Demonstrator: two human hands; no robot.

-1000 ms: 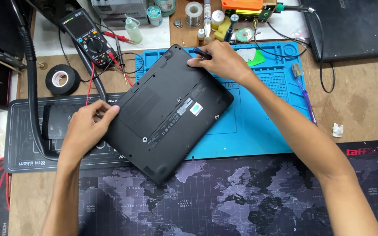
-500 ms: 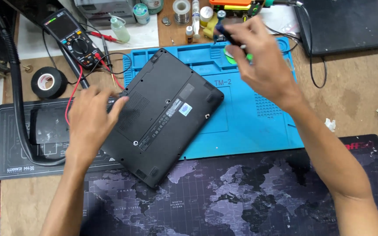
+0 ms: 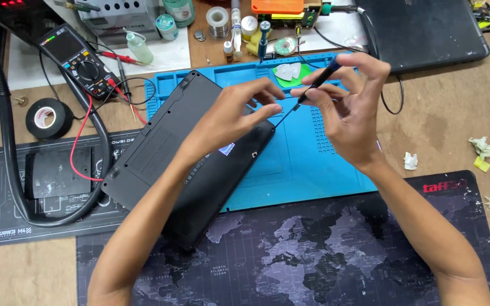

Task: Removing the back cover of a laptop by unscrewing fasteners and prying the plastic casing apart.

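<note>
Two hands meet above the upturned black laptop [image 3: 191, 164], which lies bottom up across the blue mat [image 3: 307, 170] on the worktop. The right hand [image 3: 350, 107] has its fingers clamped on a slim screwdriver [image 3: 307, 90]; the left hand [image 3: 231, 116] pinches near its tip. A slip could scratch the casing or drop a tiny screw.

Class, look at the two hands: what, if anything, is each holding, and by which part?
The right hand holds a black screwdriver by its handle. The left hand pinches at its thin shaft near the tip, above the black laptop.
</note>
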